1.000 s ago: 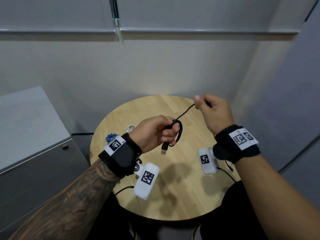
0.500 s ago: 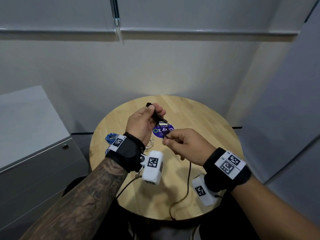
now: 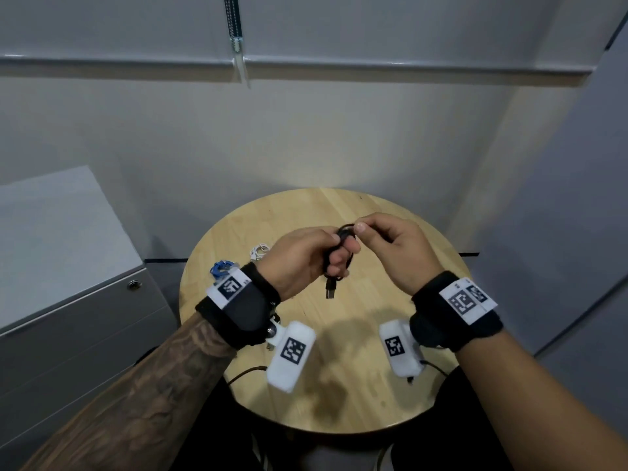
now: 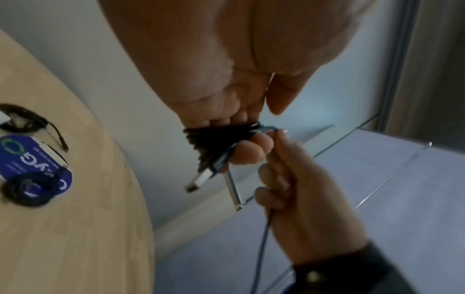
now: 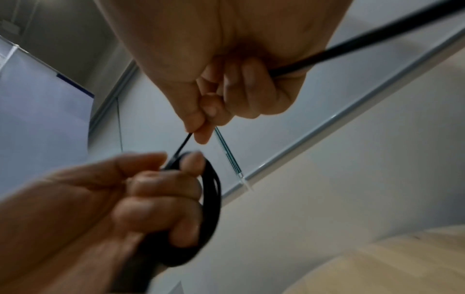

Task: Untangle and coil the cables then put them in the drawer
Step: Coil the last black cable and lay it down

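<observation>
Above the round wooden table (image 3: 356, 396) my left hand (image 3: 306, 260) holds a black USB cable (image 3: 343, 232) wound in loops round its curled fingers. The cable's USB plug (image 3: 329, 292) hangs below the fist, also seen as the plug (image 4: 201, 179) in the left wrist view. My right hand (image 3: 387, 243) pinches the cable's free strand (image 5: 183, 144) between thumb and forefinger right at the top of the black coil (image 5: 208, 208). The rest of the strand (image 5: 352, 45) runs back through the right fist. The two hands almost touch.
A blue coiled cable (image 3: 221, 268) and a small white cable (image 3: 260, 251) lie at the table's left side. The left wrist view shows another black coil (image 4: 27, 191) on a blue round card (image 4: 30, 159). A grey drawer cabinet (image 3: 78, 300) with a lock stands at the left, shut.
Half a second ago my right hand was low near the table front pulling the strand; it has come up to the left hand's fingers, adding a loop. The left hand has turned knuckles-up.
</observation>
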Motion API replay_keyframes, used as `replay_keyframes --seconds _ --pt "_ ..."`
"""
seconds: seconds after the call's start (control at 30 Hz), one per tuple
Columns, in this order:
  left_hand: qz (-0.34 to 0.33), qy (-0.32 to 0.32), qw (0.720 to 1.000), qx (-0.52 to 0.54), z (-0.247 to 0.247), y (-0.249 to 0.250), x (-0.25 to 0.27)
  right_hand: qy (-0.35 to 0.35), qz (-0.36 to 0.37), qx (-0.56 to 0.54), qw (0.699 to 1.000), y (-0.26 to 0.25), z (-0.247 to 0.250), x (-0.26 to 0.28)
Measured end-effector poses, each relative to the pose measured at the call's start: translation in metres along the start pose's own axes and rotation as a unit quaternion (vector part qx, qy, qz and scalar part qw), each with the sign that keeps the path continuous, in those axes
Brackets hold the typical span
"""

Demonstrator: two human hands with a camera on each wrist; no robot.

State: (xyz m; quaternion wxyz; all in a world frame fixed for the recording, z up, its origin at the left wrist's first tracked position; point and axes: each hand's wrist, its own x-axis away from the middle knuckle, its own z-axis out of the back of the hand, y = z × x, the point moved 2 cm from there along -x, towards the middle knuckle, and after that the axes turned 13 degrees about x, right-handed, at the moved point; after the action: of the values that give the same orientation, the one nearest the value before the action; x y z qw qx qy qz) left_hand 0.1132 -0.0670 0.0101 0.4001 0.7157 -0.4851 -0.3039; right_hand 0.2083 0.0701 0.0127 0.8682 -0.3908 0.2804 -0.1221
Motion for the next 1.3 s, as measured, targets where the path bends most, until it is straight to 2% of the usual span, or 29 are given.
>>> replay_keyframes --seconds 0.1,0.17,0.23,0.3,0.37,0.47,0.57,0.67,0.77,0.83,0.9,1.03,1.17,1.3 --pt "-0.022 0.018 0.996 0.089 0.006 0.009 0.001 -0.015 -0.015 -0.033 0.999 0.002 -0.018 0.011" --pt "-0.071 0.045 0.986 0.143 0.014 0.012 0.000 -0.057 -0.028 -0.010 0.998 0.009 -0.032 0.020" --pt "-0.124 0.093 0.967 0.203 0.027 0.013 -0.003 -0.113 -0.041 0.014 0.993 0.016 -0.050 0.034" --pt "-0.165 0.145 0.953 0.210 0.041 0.013 -0.006 -0.151 -0.024 0.037 0.988 0.018 -0.061 0.046" --pt "-0.188 0.185 0.954 0.142 0.053 0.008 -0.006 -0.170 0.004 0.064 0.983 0.012 -0.061 0.051" --pt "-0.184 0.217 0.959 -0.019 0.064 -0.007 -0.001 -0.145 0.025 0.088 0.985 0.002 -0.044 0.043" --pt "-0.144 0.166 0.958 -0.185 0.056 -0.021 0.003 -0.110 0.027 0.080 0.990 -0.004 -0.028 0.031" --pt "-0.080 0.093 0.971 -0.206 0.034 -0.028 0.008 -0.073 0.024 0.074 0.994 -0.006 -0.014 0.018" --pt "-0.026 0.045 0.986 -0.161 0.022 -0.024 0.011 -0.044 0.007 0.023 0.999 0.000 -0.004 0.012" --pt "-0.005 0.050 0.995 -0.088 0.019 -0.018 0.012 -0.048 -0.006 -0.007 0.999 0.007 -0.006 0.012" --pt "0.011 0.069 0.997 0.015 0.018 -0.011 0.013 -0.071 -0.034 -0.030 0.996 0.014 -0.011 0.014" --pt "0.011 0.077 0.984 0.163 0.023 -0.008 0.015 -0.150 -0.078 -0.069 0.983 0.020 -0.030 0.026" --pt "-0.031 0.111 0.957 0.265 0.035 -0.004 0.016 -0.212 -0.063 -0.004 0.975 0.024 -0.051 0.040" --pt "-0.073 0.167 0.929 0.322 0.047 0.001 0.017 -0.215 -0.022 0.121 0.969 0.028 -0.062 0.055"
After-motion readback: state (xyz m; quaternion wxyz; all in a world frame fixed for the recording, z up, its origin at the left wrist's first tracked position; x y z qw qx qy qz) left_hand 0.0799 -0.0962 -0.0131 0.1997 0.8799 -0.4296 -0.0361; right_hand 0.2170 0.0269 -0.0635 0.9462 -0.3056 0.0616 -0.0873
